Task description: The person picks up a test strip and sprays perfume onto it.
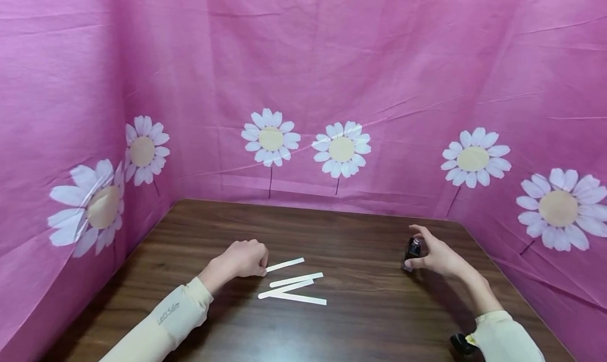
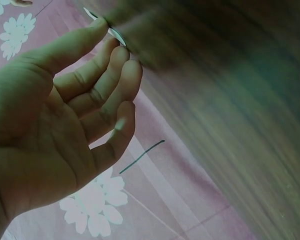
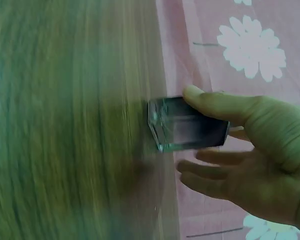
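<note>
Pale sleeves (image 1: 147, 328) extend over a brown wood table (image 1: 370, 320) as two hands work well apart. Beyond one cuff, the left hand (image 1: 243, 259) pinches one end of a white strip (image 1: 286, 264), its free end pointing toward the right hand (image 1: 443, 261). Three more white strips (image 1: 303, 299) lie just beside that pinch, on its near right, two of them overlapping. Across the table, the right hand grips a small dark bottle (image 1: 412, 250) with its thumb and fingers; whether the base touches wood cannot be told. Behind both grips hangs pink, daisy-printed cloth (image 1: 303, 77).
</note>
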### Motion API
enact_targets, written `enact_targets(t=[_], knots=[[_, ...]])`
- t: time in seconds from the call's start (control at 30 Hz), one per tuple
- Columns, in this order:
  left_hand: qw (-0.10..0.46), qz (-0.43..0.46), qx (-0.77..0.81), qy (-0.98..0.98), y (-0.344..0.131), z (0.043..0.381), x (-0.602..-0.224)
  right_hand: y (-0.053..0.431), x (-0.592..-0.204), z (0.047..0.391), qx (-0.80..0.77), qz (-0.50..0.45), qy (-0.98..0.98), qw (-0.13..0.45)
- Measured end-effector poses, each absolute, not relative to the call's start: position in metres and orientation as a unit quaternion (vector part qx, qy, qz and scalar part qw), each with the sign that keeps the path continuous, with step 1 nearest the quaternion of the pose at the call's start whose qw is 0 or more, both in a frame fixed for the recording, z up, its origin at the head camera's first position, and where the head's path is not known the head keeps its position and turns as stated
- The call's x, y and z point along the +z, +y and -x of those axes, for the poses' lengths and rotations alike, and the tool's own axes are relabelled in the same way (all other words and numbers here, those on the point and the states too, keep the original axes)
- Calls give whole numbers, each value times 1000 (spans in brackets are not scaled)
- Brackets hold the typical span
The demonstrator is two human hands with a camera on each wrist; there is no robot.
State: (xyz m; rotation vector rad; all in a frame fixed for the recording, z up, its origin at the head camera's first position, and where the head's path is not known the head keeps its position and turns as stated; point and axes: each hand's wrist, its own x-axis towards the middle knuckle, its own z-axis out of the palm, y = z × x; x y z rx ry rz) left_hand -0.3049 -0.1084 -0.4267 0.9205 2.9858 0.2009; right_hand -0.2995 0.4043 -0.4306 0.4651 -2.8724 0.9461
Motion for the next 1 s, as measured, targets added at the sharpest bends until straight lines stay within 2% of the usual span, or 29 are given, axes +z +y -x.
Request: enact_targets(t=[0.13,0.23,0.53,1.0], knots=[[9,-295,70,953,-109,304,-427,408,-431,299,332,-151,-931,6],[19,-288,79,954,-110,305,-426,408,-431,300,333,-151,-931,7],[62,-284,105,951,-114,308,-430,400,-435,302,261,-121,-952,99],[80,-307,140,938,-119,308,-428,373,-413,297,260,-100,-930,238]])
